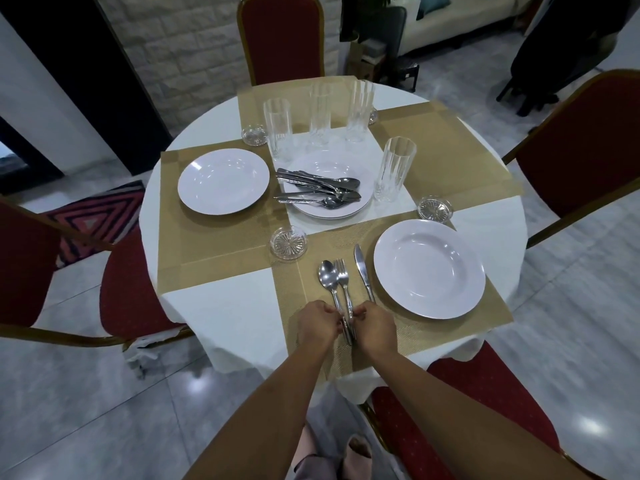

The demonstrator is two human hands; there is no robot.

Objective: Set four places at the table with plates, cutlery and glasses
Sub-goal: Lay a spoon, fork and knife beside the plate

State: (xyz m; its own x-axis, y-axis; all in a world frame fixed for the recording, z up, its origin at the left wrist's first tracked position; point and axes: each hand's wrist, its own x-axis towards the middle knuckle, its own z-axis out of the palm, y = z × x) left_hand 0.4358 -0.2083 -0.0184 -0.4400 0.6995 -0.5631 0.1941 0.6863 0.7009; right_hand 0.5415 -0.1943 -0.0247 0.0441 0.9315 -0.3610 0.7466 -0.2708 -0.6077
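Note:
On the near gold placemat (pixel 408 336) a spoon (pixel 328 276) and a fork (pixel 343 277) lie side by side, with a knife (pixel 363 270) to their right beside a white plate (pixel 429 268). My left hand (pixel 317 325) pinches the spoon's handle end and my right hand (pixel 377 327) pinches the fork's handle end. A second white plate (pixel 223 181) sits on the left placemat. At the table's centre a stack of plates (pixel 329 211) carries several loose pieces of cutlery (pixel 318 190). Several tall glasses (pixel 277 128) stand behind it, one more glass (pixel 394 169) to its right.
Small glass coasters (pixel 288 242) (pixel 435 208) (pixel 255 134) lie on the mats. Red chairs with gold frames (pixel 281 36) (pixel 585 150) (pixel 20 265) surround the round white-clothed table (pixel 221 306). A patterned rug (pixel 93 220) lies on the tiled floor at left.

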